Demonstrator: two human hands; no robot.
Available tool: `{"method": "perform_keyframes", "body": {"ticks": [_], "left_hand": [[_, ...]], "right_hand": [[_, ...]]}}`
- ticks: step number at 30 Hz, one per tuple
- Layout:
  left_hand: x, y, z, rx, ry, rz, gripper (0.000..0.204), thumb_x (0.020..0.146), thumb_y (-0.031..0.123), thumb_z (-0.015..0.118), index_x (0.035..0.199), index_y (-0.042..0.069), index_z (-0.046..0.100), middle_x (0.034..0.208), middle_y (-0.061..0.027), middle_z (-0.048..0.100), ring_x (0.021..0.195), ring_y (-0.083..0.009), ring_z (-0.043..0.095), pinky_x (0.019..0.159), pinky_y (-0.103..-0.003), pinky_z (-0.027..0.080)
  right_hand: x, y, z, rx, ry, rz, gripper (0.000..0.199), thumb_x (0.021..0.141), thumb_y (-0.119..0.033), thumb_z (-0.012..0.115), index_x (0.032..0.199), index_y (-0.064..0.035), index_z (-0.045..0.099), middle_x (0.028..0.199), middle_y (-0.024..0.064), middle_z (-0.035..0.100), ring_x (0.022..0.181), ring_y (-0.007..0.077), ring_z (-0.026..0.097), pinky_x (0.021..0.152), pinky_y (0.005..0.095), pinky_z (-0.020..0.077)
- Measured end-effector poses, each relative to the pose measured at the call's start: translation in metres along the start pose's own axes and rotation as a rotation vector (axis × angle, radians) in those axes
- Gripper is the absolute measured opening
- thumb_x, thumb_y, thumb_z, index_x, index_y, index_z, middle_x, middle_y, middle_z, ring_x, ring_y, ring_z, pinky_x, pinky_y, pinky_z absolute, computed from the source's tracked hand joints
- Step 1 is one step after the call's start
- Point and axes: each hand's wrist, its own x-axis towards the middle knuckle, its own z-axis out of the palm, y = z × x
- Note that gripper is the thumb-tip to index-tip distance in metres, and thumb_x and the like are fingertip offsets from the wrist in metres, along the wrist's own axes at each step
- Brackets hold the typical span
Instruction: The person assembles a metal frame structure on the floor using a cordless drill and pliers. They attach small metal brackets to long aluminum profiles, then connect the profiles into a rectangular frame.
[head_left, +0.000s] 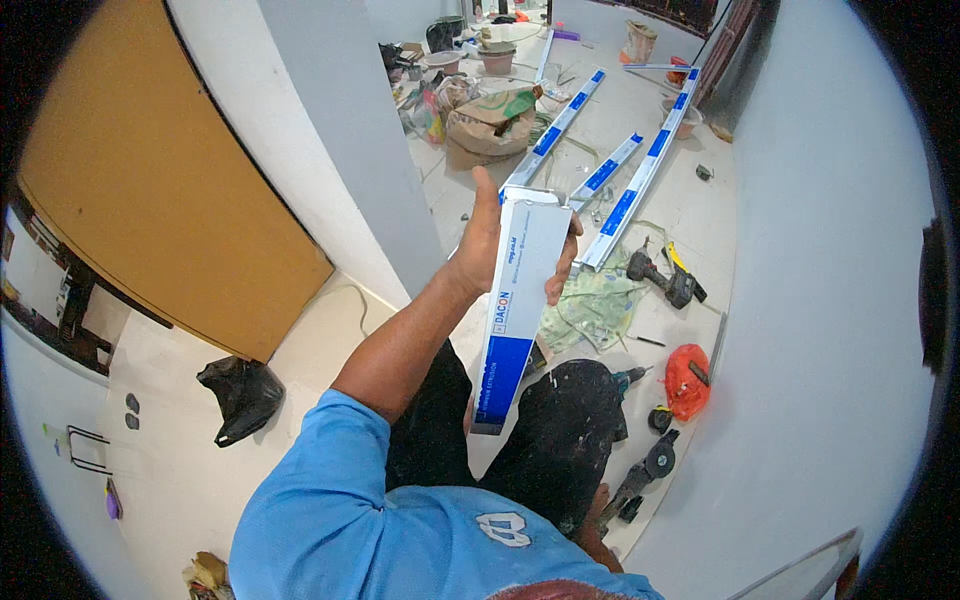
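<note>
My left hand (480, 248) is closed around a short length of aluminium profile (515, 312) wrapped in white and blue film. Its thumb points up along the left side, and fingertips curl round the right edge. The profile slopes from the hand down toward my lap, its lower end between my knees. My right hand does not show. In front of my knees, a patterned green cloth (597, 308) lies on the floor. To the right of the cloth rest a cordless drill (662, 278) and a yellow-and-black hand tool (680, 258).
Long film-covered profiles (625, 205) lie ahead on the floor. By the right wall are an orange-red bag (688, 385), a tape measure (660, 419) and an angle grinder (650, 465). A brown sack (492, 125) stands beyond the wall corner; a black plastic bag (243, 398) sits left.
</note>
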Motion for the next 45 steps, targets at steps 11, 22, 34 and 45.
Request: {"method": "perform_keyframes", "body": {"ticks": [11, 22, 34, 45], "left_hand": [[-0.007, -0.008, -0.002, 0.214, 0.031, -0.062, 0.124, 0.076, 0.108, 0.041, 0.131, -0.002, 0.058, 0.089, -0.0169, 0.066, 0.069, -0.0264, 0.070, 0.061, -0.040, 0.060], [-0.015, 0.003, 0.016, 0.307, 0.175, -0.076, 0.114, 0.087, 0.100, 0.043, 0.137, -0.002, 0.055, 0.096, -0.0166, 0.067, 0.078, -0.0285, 0.071, 0.072, -0.042, 0.060], [-0.005, -0.006, 0.043, 0.803, 0.506, -0.004, 0.087, 0.098, 0.052, 0.083, 0.154, -0.001, 0.042, 0.110, -0.0103, 0.063, 0.095, -0.0163, 0.064, 0.085, -0.032, 0.055], [-0.007, -0.017, 0.040, 0.801, 0.431, 0.249, 0.073, 0.091, 0.024, 0.091, 0.150, 0.013, 0.049, 0.138, -0.0111, 0.054, 0.126, -0.0221, 0.058, 0.109, -0.041, 0.049]], "right_hand": [[-0.001, -0.014, 0.005, -0.164, 0.134, -0.020, 0.043, 0.104, -0.047, 0.068, 0.102, -0.0039, 0.065, 0.088, 0.0172, 0.073, 0.082, 0.0380, 0.075, 0.072, 0.0492, 0.0626], [0.034, -0.018, -0.041, -0.164, -0.153, -0.167, 0.044, 0.101, -0.044, 0.070, 0.099, 0.0007, 0.069, 0.094, 0.0240, 0.074, 0.087, 0.0470, 0.073, 0.080, 0.0554, 0.0603], [0.035, -0.342, -0.428, 0.936, 0.027, -0.759, 0.055, 0.096, -0.016, 0.081, 0.143, 0.0056, 0.061, 0.131, 0.0239, 0.072, 0.120, 0.0375, 0.072, 0.104, 0.0462, 0.0570], [-0.007, -0.424, -0.404, 0.834, -0.424, -0.873, 0.094, 0.092, -0.022, 0.080, 0.159, 0.0123, 0.024, 0.142, 0.0401, 0.056, 0.133, 0.0521, 0.062, 0.114, 0.0550, 0.0492]]}}
